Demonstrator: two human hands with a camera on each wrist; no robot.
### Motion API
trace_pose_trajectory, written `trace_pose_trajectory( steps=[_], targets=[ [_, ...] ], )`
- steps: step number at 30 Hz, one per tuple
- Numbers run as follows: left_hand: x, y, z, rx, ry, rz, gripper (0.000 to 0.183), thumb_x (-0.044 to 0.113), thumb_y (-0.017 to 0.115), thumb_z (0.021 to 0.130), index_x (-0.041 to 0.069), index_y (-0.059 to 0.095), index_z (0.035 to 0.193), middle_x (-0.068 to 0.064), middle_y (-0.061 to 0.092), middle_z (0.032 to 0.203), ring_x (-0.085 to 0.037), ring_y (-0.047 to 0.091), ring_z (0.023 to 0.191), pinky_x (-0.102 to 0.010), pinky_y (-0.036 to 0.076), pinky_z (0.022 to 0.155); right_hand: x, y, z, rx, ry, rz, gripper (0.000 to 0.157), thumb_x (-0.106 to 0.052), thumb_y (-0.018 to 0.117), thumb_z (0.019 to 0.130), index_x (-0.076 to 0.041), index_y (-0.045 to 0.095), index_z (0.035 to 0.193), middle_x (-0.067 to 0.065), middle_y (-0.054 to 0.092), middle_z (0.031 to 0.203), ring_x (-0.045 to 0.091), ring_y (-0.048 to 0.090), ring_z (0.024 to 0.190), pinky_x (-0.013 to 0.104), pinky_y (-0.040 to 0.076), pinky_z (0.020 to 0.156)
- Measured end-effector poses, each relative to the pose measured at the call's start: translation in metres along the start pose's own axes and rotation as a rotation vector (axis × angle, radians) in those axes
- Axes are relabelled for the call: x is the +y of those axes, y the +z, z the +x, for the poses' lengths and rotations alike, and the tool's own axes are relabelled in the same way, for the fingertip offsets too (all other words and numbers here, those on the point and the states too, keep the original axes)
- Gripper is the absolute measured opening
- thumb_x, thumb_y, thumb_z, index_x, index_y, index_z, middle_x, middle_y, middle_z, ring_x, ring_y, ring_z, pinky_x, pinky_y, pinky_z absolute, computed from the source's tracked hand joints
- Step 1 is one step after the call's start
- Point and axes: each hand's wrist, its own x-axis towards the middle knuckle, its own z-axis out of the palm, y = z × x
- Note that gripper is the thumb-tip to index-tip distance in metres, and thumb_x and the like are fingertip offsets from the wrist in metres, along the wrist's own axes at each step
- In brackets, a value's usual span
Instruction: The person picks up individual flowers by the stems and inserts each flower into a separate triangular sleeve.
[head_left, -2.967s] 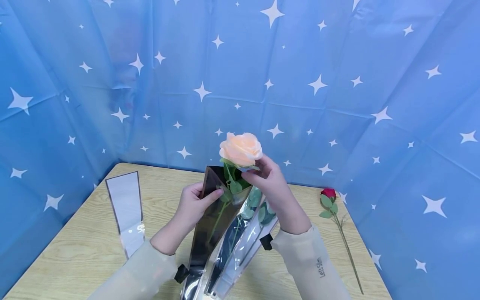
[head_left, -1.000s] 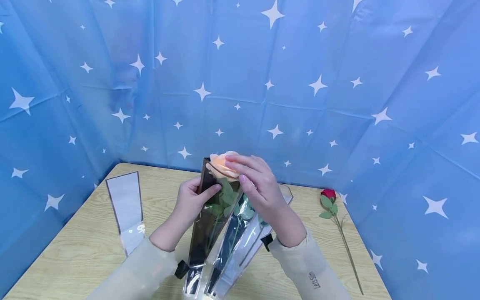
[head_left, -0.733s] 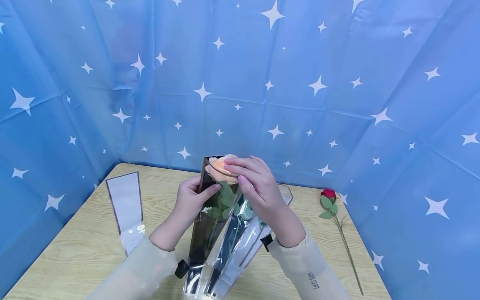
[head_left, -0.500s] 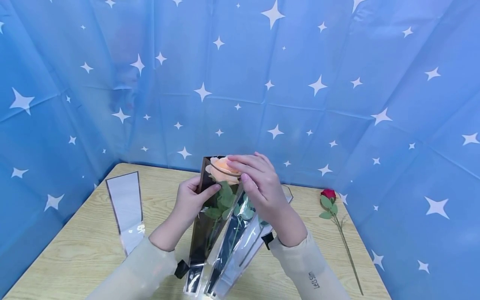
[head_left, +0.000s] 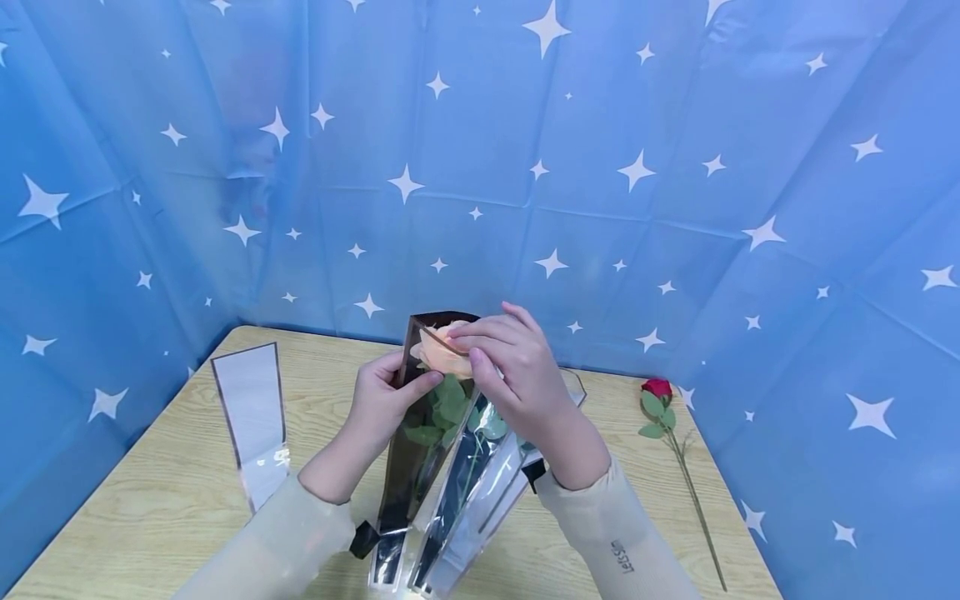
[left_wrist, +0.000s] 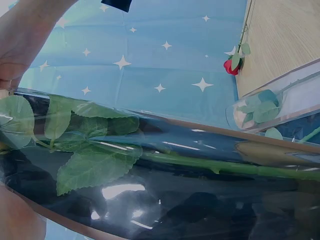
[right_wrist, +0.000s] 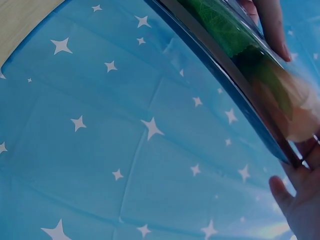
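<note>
In the head view, my left hand (head_left: pixel 386 396) grips the side of a dark clear-fronted flower sleeve (head_left: pixel 401 475), thumb across its front. A peach rose (head_left: pixel 442 357) sits inside the sleeve's mouth, its bloom just at the rim. My right hand (head_left: pixel 517 362) rests on the bloom with fairly straight fingers, its thumb near the front rim. Green leaves (left_wrist: pixel 95 170) and the stem (left_wrist: pixel 240 167) show through the film in the left wrist view. In the right wrist view, fingers of my right hand (right_wrist: pixel 305 200) touch the sleeve's open edge.
Two more sleeves, one dark (head_left: pixel 457 492) and one pale (head_left: pixel 487 508), lie to the right of the held one; their upper ends are partly hidden. A flat white sleeve (head_left: pixel 255 417) lies at left. A red rose (head_left: pixel 657 388) lies at right on the wooden table (head_left: pixel 172 475).
The peach rose has gone from above the sleeve down into its mouth. My right hand has moved from beneath the bloom to on top of it; my left hand has kept its grip.
</note>
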Motion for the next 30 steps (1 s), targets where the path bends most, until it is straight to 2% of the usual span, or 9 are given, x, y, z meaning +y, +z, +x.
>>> trace_pose_trajectory(
  steps=[6, 16, 19, 22, 24, 26, 28, 30],
  targets=[
    [0.002, 0.0, -0.001, -0.021, -0.007, 0.009, 0.032, 0.013, 0.073, 0.083, 0.002, 0.067, 0.112, 0.01, 0.068, 0.093, -0.009, 0.055, 0.078, -0.021, 0.05, 0.067, 0.0, 0.002, 0.002, -0.014, -0.01, -0.046, 0.045, -0.028, 0.034, 0.097, -0.01, 0.074, 0.095, 0.0, 0.072, 0.102, 0.015, 0.063, 0.101, 0.049, 0.026, 0.11],
    [0.003, 0.0, -0.001, -0.036, 0.015, -0.006, 0.027, 0.012, 0.071, 0.084, 0.0, 0.067, 0.108, 0.007, 0.066, 0.083, -0.007, 0.052, 0.07, -0.02, 0.046, 0.058, -0.001, 0.003, 0.005, -0.001, -0.05, -0.135, 0.038, -0.023, 0.039, 0.091, -0.012, 0.075, 0.084, -0.002, 0.073, 0.096, 0.018, 0.06, 0.105, 0.051, 0.022, 0.112],
    [0.002, 0.0, 0.001, -0.022, 0.017, -0.011, 0.024, 0.01, 0.07, 0.085, -0.001, 0.067, 0.105, 0.007, 0.065, 0.077, -0.007, 0.051, 0.066, -0.02, 0.044, 0.056, 0.0, 0.003, 0.004, 0.082, -0.073, -0.104, 0.033, -0.022, 0.043, 0.089, -0.011, 0.074, 0.091, 0.001, 0.072, 0.1, 0.022, 0.057, 0.109, 0.051, 0.023, 0.11],
    [0.002, 0.0, 0.003, 0.014, 0.009, -0.025, 0.016, 0.009, 0.07, 0.085, 0.001, 0.068, 0.099, 0.006, 0.06, 0.069, -0.007, 0.048, 0.063, -0.021, 0.042, 0.054, 0.004, 0.004, 0.001, 0.235, -0.084, -0.011, 0.03, -0.018, 0.049, 0.085, -0.006, 0.069, 0.103, 0.008, 0.068, 0.108, 0.027, 0.054, 0.109, 0.046, 0.03, 0.105],
    [0.002, -0.001, 0.004, 0.046, -0.001, -0.044, 0.009, 0.009, 0.069, 0.085, 0.006, 0.069, 0.094, 0.005, 0.058, 0.066, -0.007, 0.048, 0.062, -0.021, 0.043, 0.054, 0.008, 0.005, -0.003, 0.321, -0.056, 0.07, 0.031, -0.015, 0.052, 0.082, -0.001, 0.065, 0.107, 0.014, 0.063, 0.111, 0.029, 0.052, 0.108, 0.041, 0.035, 0.099],
    [0.003, -0.002, 0.005, 0.072, -0.018, -0.085, 0.007, 0.009, 0.068, 0.086, 0.012, 0.069, 0.092, 0.005, 0.061, 0.07, -0.006, 0.052, 0.064, -0.021, 0.046, 0.057, 0.012, 0.007, -0.01, 0.358, 0.013, 0.154, 0.033, -0.013, 0.054, 0.081, 0.002, 0.06, 0.11, 0.016, 0.059, 0.11, 0.029, 0.052, 0.104, 0.036, 0.039, 0.092],
    [0.003, -0.003, 0.005, 0.089, -0.029, -0.139, 0.01, 0.009, 0.066, 0.087, 0.016, 0.069, 0.094, 0.005, 0.066, 0.077, -0.006, 0.056, 0.069, -0.021, 0.05, 0.062, 0.016, 0.011, -0.018, 0.315, 0.128, 0.262, 0.031, -0.011, 0.056, 0.083, 0.001, 0.058, 0.112, 0.015, 0.057, 0.109, 0.028, 0.052, 0.101, 0.034, 0.041, 0.089],
    [0.005, -0.003, 0.005, 0.102, -0.035, -0.189, 0.012, 0.008, 0.065, 0.089, 0.016, 0.069, 0.096, 0.005, 0.07, 0.084, -0.006, 0.06, 0.074, -0.022, 0.052, 0.067, 0.018, 0.015, -0.026, 0.216, 0.263, 0.375, 0.03, -0.01, 0.058, 0.086, -0.001, 0.059, 0.114, 0.012, 0.059, 0.109, 0.026, 0.054, 0.099, 0.034, 0.044, 0.088]
  ],
)
